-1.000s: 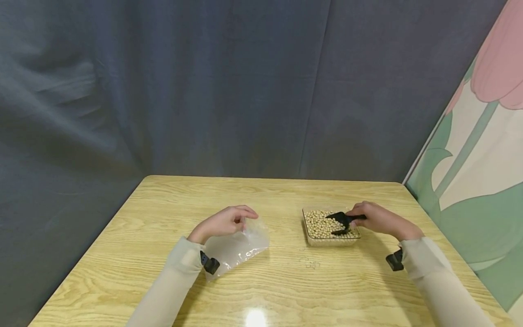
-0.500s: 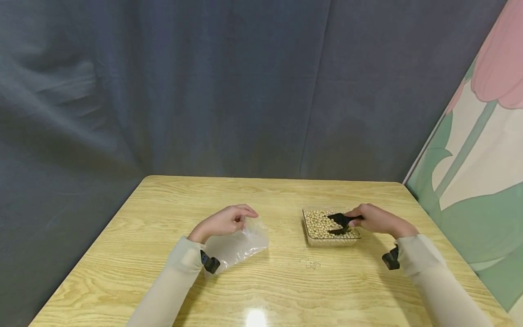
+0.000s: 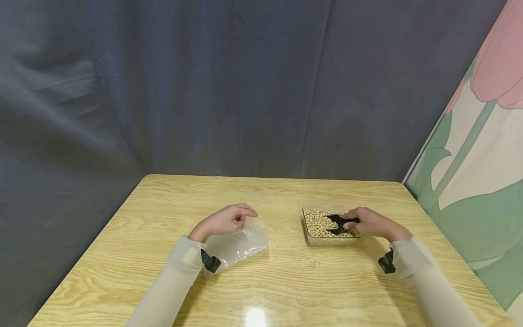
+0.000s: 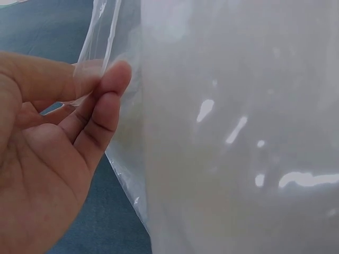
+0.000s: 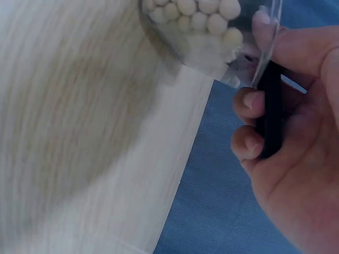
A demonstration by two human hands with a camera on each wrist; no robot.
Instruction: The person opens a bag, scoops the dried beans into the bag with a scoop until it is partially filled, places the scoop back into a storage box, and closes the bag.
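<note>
My left hand (image 3: 226, 221) pinches the top corner of a clear plastic bag (image 3: 241, 245); in the left wrist view the thumb and fingers squeeze its zip edge (image 4: 109, 42). At the right, a clear rectangular container (image 3: 330, 242) is full of pale round soybeans (image 3: 316, 222). My right hand (image 3: 373, 222) grips the black handle (image 5: 270, 121) of a small scoop (image 3: 338, 221), its fingers curled round it at the container's right rim. The scoop's blade is pushed partly into the beans, so its lower part is hidden.
Both things are on a wooden table (image 3: 286, 290). Faint marks (image 3: 310, 262) show on the tabletop in front of the container. A dark blue curtain (image 3: 229, 91) hangs behind, and a flower-painted panel (image 3: 482, 181) stands along the right side.
My right hand has moved a little left and down, taking the scoop deeper into the beans. The left hand and the bag have stayed almost still.
</note>
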